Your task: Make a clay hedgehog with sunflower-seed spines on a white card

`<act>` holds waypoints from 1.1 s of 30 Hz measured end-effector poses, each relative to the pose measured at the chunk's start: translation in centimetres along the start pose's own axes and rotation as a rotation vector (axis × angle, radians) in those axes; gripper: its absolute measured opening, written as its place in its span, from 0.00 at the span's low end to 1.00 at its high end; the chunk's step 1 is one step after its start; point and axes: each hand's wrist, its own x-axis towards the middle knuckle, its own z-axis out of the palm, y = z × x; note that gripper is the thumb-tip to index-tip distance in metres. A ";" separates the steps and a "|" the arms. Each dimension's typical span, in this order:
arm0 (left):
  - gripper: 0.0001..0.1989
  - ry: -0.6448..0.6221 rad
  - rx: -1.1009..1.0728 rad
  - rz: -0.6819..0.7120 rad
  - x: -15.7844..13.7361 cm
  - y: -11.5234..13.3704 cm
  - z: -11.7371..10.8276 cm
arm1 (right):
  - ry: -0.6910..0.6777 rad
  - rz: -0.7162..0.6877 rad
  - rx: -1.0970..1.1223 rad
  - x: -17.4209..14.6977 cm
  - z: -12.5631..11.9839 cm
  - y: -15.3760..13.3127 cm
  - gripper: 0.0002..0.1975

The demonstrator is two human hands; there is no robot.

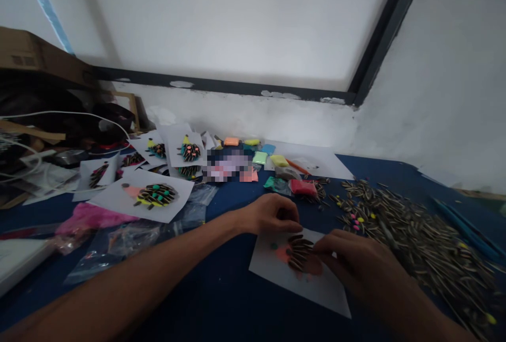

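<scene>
On the blue tabletop lies a white sheet of paper [316, 293] bearing a hedgehog-like figure in pinkish clay [314, 265]. Striped sunflower seeds [298, 250] are set close together as its spines, with a dark green dot [274, 246] near its snout. At the sheet's upper edge my left hand [272, 214] is closed, its thumb and curled fingers holding the paper. My right hand [356, 257] pinches at the right ends of the spines, apparently on a sunflower seed; its fingertips partly hide this.
A large pile of loose sunflower seeds [422, 242] spreads at the right. Behind are coloured clay packets, including a red one [303, 187] and a yellow one [279, 160]. Sheets with similar figures [156, 194], plastic bags [134, 239] and a pink bag [95, 216] lie left.
</scene>
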 end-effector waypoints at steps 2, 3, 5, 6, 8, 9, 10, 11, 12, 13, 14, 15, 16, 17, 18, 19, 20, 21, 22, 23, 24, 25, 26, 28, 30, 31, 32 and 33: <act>0.13 0.002 0.008 0.002 0.0 0.0 0.0 | 0.007 0.000 -0.011 0.0 0.1 -0.1 0.09; 0.13 0.002 0.015 0.005 0.0 0.0 0.0 | 0.012 0.000 -0.019 0.0 0.1 -0.2 0.09; 0.13 0.007 0.031 0.011 0.0 0.0 0.0 | 0.025 0.008 -0.041 0.1 0.2 -0.5 0.10; 0.13 0.011 0.036 0.013 0.0 0.0 0.0 | 0.033 0.012 -0.050 0.1 0.3 -0.6 0.11; 0.13 0.012 0.034 0.013 0.0 0.0 0.0 | 0.052 0.015 -0.062 0.1 0.4 -0.9 0.12; 0.13 0.012 0.031 0.012 0.0 0.0 0.0 | 0.062 0.011 -0.066 0.1 0.4 -1.0 0.12; 0.13 0.011 0.030 0.013 0.0 0.0 0.0 | 0.066 0.007 -0.071 0.1 0.5 -1.0 0.12; 0.13 0.006 0.032 0.014 0.0 0.0 0.0 | 0.065 0.001 -0.080 0.0 0.5 -1.0 0.12; 0.13 0.003 0.038 0.016 0.0 -0.1 0.0 | 0.065 -0.006 -0.092 0.0 0.4 -1.0 0.13; 0.13 0.001 0.043 0.019 0.0 -0.1 0.0 | 0.063 -0.013 -0.107 0.0 0.4 -1.0 0.13; 0.14 0.002 0.045 0.022 0.0 -0.1 0.0 | 0.061 -0.020 -0.123 0.0 0.4 -1.0 0.13; 0.14 0.003 0.044 0.024 0.1 -0.1 0.0 | 0.061 -0.026 -0.140 0.0 0.3 -1.0 0.12; 0.14 0.004 0.041 0.024 0.1 -0.2 0.0 | 0.060 -0.032 -0.157 0.0 0.3 -1.1 0.12; 0.14 0.005 0.038 0.021 0.1 -0.2 0.0 | 0.063 -0.036 -0.173 0.0 0.3 -1.1 0.12; 0.14 0.006 0.034 0.018 0.1 -0.2 0.1 | 0.071 -0.039 -0.190 0.0 0.4 -1.2 0.12; 0.13 0.005 0.033 0.016 0.1 -0.3 0.1 | 0.078 -0.041 -0.205 0.0 0.4 -1.3 0.11; 0.13 0.004 0.034 0.015 0.2 -0.3 0.1 | 0.081 -0.042 -0.218 0.0 0.5 -1.4 0.10; 0.13 0.003 0.034 0.016 0.2 -0.3 0.1 | 0.084 -0.044 -0.230 0.0 0.6 -1.5 0.10; 0.13 0.005 0.035 0.018 0.2 -0.3 0.1 | 0.084 -0.045 -0.240 0.1 0.7 -1.5 0.09; 0.12 0.006 0.038 0.020 0.2 -0.2 0.1 | 0.083 -0.047 -0.249 0.1 0.8 -1.5 0.08; 0.12 0.009 0.043 0.019 0.2 -0.2 0.1 | 0.080 -0.048 -0.257 0.0 0.9 -1.5 0.08; 0.12 0.009 0.048 0.016 0.1 -0.1 0.1 | 0.083 -0.048 -0.263 0.0 1.0 -1.5 0.07; 0.12 0.011 0.050 0.012 0.1 -0.1 0.1 | 0.095 -0.047 -0.266 0.0 1.1 -1.5 0.07; 0.12 0.010 0.054 0.004 0.1 0.0 0.1 | 0.120 -0.045 -0.260 -0.2 1.3 -1.6 0.08; 0.12 0.006 0.055 0.006 0.1 0.1 0.1 | 0.139 -0.042 -0.247 -0.2 1.4 -1.8 0.09; 0.12 0.008 0.056 0.011 0.1 0.1 0.1 | 0.144 -0.039 -0.243 -0.3 1.4 -1.8 0.09; 0.12 0.011 0.056 0.015 0.1 0.1 0.1 | 0.141 -0.041 -0.241 -0.3 1.3 -1.9 0.09; 0.12 0.012 0.056 0.018 0.1 0.1 0.1 | 0.132 -0.044 -0.244 -0.3 1.2 -1.9 0.09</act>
